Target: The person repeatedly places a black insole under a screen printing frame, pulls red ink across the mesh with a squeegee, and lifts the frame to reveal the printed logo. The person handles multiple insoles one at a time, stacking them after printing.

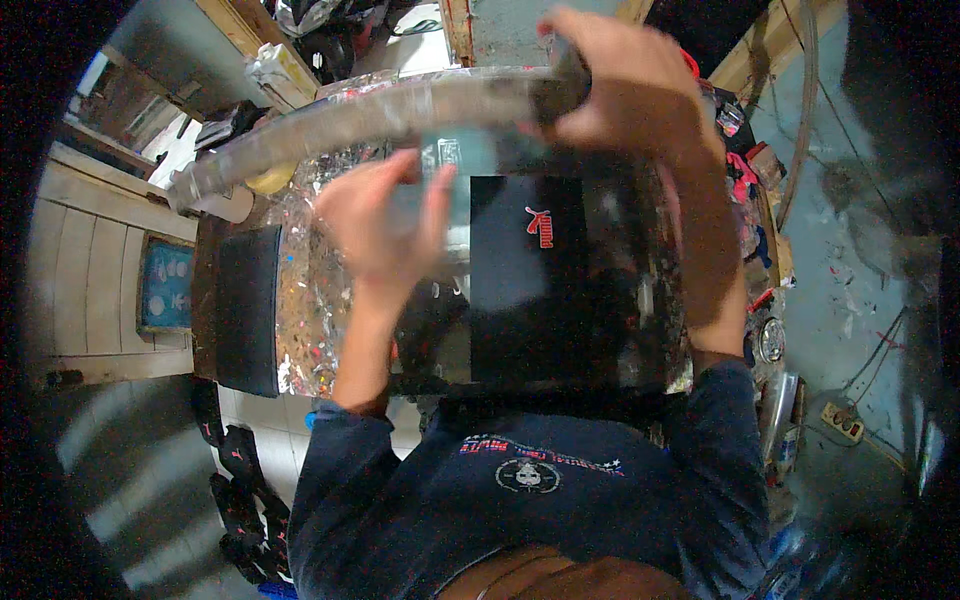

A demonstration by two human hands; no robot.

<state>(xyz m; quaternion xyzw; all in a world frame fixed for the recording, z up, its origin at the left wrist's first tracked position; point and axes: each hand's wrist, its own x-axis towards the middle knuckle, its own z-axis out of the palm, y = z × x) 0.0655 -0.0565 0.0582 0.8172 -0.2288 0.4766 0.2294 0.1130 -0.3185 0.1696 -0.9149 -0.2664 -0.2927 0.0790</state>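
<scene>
I am gripping with my right hand [625,85], fingers curled tight around the dark end of a long squeegee bar [380,115], a greyish, paint-smeared strip that is running leftward from my fist and bowing in the wide lens down to its far end near the left edge of the bench. Its surface is looking dull, streaked and crusted. My left hand [385,215] is hovering lower, just under the bar, fingers spread and loosely bent, thumb out; it is blurred, and I cannot tell whether it is touching anything, though it is closing on nothing I can see.

Under both hands a black fabric panel [560,285] is lying flat, smooth and matte, squarely cut, with a small red printed mark near its upper middle. It is resting on a glossy dark pallet whose edges are shining with reflections. Just left of it the work table [305,300] is showing through, its top speckled with many small flecks of dried colour, rough and mottled. Further left another black rectangular pad [248,310] is sitting on the table's edge, plain and soft-looking. Beyond that, pale wooden planks [85,270] are forming a low wall, with a small blue framed panel [165,285] set against them. At the right, on the grey concrete floor [850,240], a power strip [843,422] is lying near thin cables.
</scene>
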